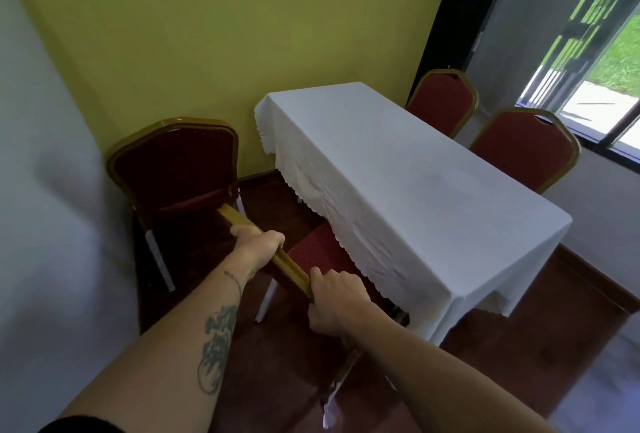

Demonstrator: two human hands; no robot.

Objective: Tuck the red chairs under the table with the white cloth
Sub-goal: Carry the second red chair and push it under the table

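Left hand (pixel 258 245): its grip is wrapped tight around the gold top bar of the near red chair (pixel 311 256), at the far end of the bar.
Right hand (pixel 334 301): its grip is wrapped tight around the same gold bar, closer to the person.
Near red chair: its back is right under the hands. Its red seat points at the worktop, and the front of the seat sits just under the hanging edge of the white cloth (pixel 398 173). Most of the seat is not under the worktop.
Corner red chair (pixel 173 166): it stands by the yellow wall (pixel 207 34), to the left of the worktop and apart from it. Its seat faces the person. It is not tucked in.
Far red chairs: one chair back (pixel 441 103) and a second chair back (pixel 524 148) stand up close behind the far long side of the worktop. Their seats are hidden.
Worktop: a long one with the white cloth over it. The cloth has a wavy edge and hangs down the sides.
Floor (pixel 554 311): dark red-brown.
Window (pixel 595 52): on the right, with green grass outside.
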